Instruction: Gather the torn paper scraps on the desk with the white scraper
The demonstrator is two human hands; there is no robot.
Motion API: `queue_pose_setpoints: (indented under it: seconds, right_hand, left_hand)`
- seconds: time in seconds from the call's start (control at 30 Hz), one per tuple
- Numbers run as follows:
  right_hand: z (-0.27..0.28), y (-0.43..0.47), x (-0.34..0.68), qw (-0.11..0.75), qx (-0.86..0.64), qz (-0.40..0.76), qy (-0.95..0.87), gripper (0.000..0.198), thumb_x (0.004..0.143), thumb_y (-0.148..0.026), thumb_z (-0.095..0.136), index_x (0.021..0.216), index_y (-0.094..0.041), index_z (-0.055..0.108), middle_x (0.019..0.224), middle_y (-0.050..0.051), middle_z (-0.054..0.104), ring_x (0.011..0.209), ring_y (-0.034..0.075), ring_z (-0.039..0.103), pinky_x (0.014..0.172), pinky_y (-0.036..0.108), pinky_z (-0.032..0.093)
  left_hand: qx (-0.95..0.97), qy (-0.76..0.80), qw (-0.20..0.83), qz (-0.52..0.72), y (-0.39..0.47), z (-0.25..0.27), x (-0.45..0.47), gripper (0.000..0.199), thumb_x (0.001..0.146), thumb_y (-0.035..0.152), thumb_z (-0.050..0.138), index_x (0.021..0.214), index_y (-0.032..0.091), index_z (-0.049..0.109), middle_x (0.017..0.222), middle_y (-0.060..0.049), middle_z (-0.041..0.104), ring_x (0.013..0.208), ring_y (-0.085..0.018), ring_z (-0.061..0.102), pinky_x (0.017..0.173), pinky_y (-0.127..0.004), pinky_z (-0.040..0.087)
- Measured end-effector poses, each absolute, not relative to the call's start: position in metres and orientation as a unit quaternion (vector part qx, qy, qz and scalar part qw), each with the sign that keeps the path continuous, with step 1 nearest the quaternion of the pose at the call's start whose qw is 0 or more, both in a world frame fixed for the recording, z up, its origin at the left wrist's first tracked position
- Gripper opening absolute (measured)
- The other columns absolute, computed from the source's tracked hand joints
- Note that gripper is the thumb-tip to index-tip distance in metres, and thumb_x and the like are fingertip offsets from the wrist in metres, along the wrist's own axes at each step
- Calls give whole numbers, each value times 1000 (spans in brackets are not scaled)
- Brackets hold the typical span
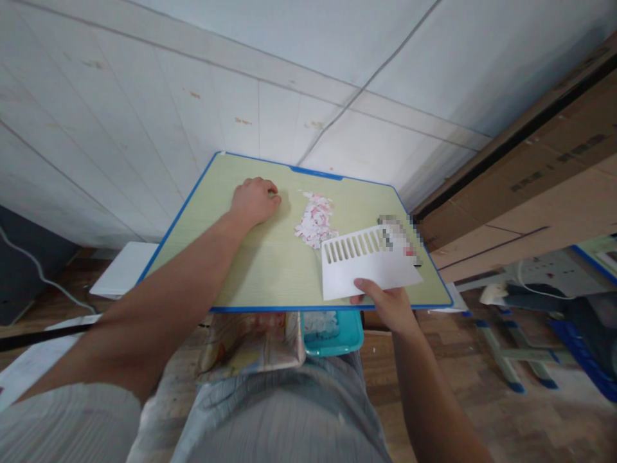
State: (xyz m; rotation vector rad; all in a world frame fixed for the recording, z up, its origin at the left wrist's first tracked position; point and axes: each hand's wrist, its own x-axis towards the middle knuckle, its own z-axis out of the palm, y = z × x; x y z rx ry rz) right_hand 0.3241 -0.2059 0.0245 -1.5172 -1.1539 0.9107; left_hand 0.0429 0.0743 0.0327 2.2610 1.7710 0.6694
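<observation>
White wall (159, 96) behind; cardboard boxes (540, 161) at right, running out of frame.

Bench (270, 270): pale top, blue edging, against the wall.

Slotted card (371, 273): white, over the bench's near right part, row of slots along its far side. Upper left corner at the edge of the scraps; touching or just above, cannot tell.

Teal basket (332, 349): below the bench's near edge, pale contents, mostly cut off by the bench.

Right hand (388, 305): gripping the card's near edge, thumb on top; fingers beneath largely hidden. Left hand (255, 200): palm down on the bench, fingers loosely curled, left of the scraps. Nothing seen in it; underside hidden, so whether it pinches something, cannot tell.

Paper scraps (315, 222): white and pink, heaped mid-bench; single pieces hard to separate.

Object at the right (398, 238): pixelated, partly behind the card; unidentifiable.

Judgement: step in hand is handling the card beside the heap. Next move calls for a steady grip, card clear of loose scraps.
</observation>
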Motion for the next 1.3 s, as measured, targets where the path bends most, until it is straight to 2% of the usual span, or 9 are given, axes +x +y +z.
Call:
queue_pose_setpoints:
  seconds: [0.13,0.23,0.67,0.9,1.0,1.13,1.3]
  right_hand:
    - [24,-186,325,557,-639,320,-423,41,85,-62,92,74,-28,72,65,5,77,54,24,68,55,38,61]
    - [26,-164,326,587,-654,272,-393,40,82,-62,91,80,-26,73,68,6,80,54,23,69,56,37,60]
    - [13,-111,337,588,-667,208,-407,39,87,-64,79,79,-27,71,70,7,81,57,23,69,62,37,55]
    - [17,-119,333,572,-675,223,-410,35,85,-62,81,79,-28,71,68,5,80,58,24,71,68,40,61]
    - [22,-129,331,565,-672,248,-410,29,81,-55,82,78,-28,74,67,5,80,57,26,72,66,41,63]
    - [28,-140,331,568,-674,240,-407,23,78,-50,81,72,-28,73,62,4,77,54,26,69,61,41,63]
    - [28,-138,335,590,-667,230,-393,31,80,-57,83,78,-27,73,64,5,78,54,25,70,60,40,62]
  left_hand:
    - [767,594,94,224,72,34,43,43,102,38,65,133,24,91,147,-17,84,146,-42,70,127,-59,54]
    - [767,594,91,223,71,34,43,44,103,39,63,133,24,91,147,-17,84,145,-42,70,127,-58,54]
    - [767,595,87,224,72,34,43,43,104,38,62,132,25,91,147,-17,84,145,-41,71,125,-56,56]
    - [769,595,84,217,71,35,43,45,104,38,62,134,23,91,147,-18,84,146,-42,71,125,-56,57]
    - [772,592,84,214,70,36,43,47,104,38,61,135,20,91,147,-20,83,146,-43,71,125,-57,57]
    - [771,594,83,215,71,34,42,45,104,39,62,135,23,91,149,-17,84,146,-41,71,125,-56,57]
    - [767,592,90,229,73,31,42,43,102,39,65,132,25,92,147,-17,84,145,-42,71,125,-56,56]
